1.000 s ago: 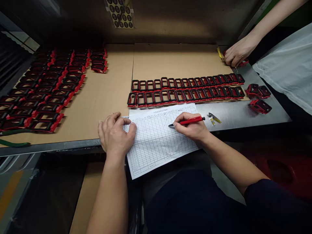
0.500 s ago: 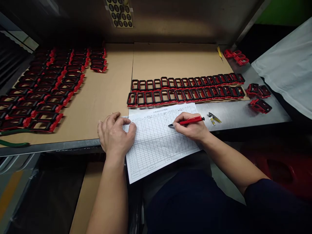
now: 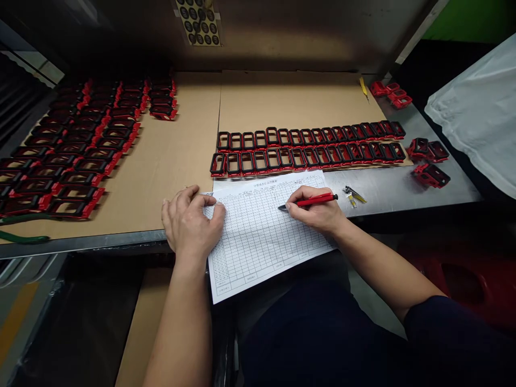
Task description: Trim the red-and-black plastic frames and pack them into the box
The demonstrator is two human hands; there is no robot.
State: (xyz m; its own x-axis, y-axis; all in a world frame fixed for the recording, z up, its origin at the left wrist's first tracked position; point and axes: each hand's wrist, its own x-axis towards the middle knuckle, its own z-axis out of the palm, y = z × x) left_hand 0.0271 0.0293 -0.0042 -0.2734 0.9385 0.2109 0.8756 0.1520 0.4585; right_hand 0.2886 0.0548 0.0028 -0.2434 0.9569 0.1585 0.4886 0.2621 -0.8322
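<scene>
A printed form with a grid of cells (image 3: pixel 258 242) lies over the front edge of the bench, its lower part hanging past the edge. My left hand (image 3: pixel 193 219) rests on its left side, thumb apart from the loosely bent fingers, holding nothing. Between the thumb and fingers of my right hand (image 3: pixel 312 210) is a red pen (image 3: pixel 318 199) with a black tip. The pen's tip points left at the upper middle of the form. Behind the paper stand two rows of red-and-black frames (image 3: pixel 298 157).
More red-and-black frames (image 3: pixel 76 153) fill the left side of the cardboard (image 3: pixel 189 140). Green-handled pliers (image 3: pixel 26 236) lie front left. Nail clippers (image 3: pixel 355 194), a yellow cutter (image 3: pixel 363 88) and loose red parts (image 3: pixel 429 174) are on the right, near white cloth (image 3: pixel 479 102).
Both hands, the pen and the form stay practically where they were. The white cloth at the right has shifted slightly to the right.
</scene>
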